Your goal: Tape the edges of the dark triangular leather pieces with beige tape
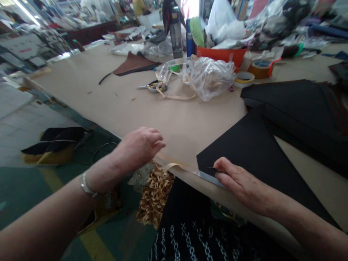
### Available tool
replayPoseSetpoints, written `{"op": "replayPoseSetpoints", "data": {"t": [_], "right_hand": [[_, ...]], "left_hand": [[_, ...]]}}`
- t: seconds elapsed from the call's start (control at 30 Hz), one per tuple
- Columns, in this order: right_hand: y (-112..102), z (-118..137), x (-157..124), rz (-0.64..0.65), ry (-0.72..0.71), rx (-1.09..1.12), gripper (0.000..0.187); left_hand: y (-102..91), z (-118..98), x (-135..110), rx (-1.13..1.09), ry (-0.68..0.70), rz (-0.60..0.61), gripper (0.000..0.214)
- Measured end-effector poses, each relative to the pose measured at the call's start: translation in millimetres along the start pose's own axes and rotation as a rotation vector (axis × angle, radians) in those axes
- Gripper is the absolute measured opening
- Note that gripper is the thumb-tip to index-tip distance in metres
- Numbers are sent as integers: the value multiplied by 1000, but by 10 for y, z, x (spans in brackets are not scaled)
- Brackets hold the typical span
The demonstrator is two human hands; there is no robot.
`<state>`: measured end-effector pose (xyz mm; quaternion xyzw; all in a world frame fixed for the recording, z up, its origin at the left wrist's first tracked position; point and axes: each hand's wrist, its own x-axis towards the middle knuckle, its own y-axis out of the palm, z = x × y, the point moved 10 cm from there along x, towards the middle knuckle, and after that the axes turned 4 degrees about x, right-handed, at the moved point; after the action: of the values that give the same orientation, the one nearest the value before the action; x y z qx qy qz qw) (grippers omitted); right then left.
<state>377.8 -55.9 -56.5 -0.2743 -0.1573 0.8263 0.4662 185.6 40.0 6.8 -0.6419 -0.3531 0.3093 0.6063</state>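
Note:
My right hand (pixel 239 181) lies on the near corner of a black sheet (pixel 255 148) at the table's front edge, fingers pressed together on its edge beside a pale tape strip (pixel 206 177). My left hand (pixel 140 146) hovers over the table edge, its fingers bunched in a pinch near the end of a beige backing strip (pixel 171 166) that curls off the tape. What the pinch holds is too small to make out. A silver bracelet sits on my left wrist.
The beige table (pixel 152 108) carries a stack of black sheets (pixel 301 105) at right, a crumpled plastic bag (pixel 209 76), scissors (pixel 153 86), tape rolls (pixel 261 68), an orange tub (pixel 221 54) and a brown leather piece (pixel 133 63). A heap of curled beige strips (pixel 154 195) lies below the edge.

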Motion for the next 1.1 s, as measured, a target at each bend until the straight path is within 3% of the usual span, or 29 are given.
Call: {"op": "replayPoseSetpoints", "data": {"t": [0.1, 0.2, 0.33, 0.5, 0.67, 0.9, 1.1], "right_hand": [[-60, 20, -45, -91, 2, 73, 23], [-71, 64, -53, -177, -14, 122, 23], [-60, 166, -26, -238, -84, 184, 23], [122, 8, 52, -214, 17, 257, 19], [230, -215, 98, -311, 131, 259, 63], [237, -120, 95, -338, 108, 80, 49], [242, 6, 144, -275, 103, -33, 41]], "left_hand": [[334, -720, -75, -44, 156, 129, 20], [526, -959, -87, -20, 107, 159, 15], [603, -960, -42, 8, 76, 214, 13], [594, -946, 26, 5, 118, 269, 14], [591, -972, 42, 7, 133, 295, 13], [524, -1006, 30, -21, 158, 317, 16], [493, -1015, 49, -38, 167, 310, 15]]}}
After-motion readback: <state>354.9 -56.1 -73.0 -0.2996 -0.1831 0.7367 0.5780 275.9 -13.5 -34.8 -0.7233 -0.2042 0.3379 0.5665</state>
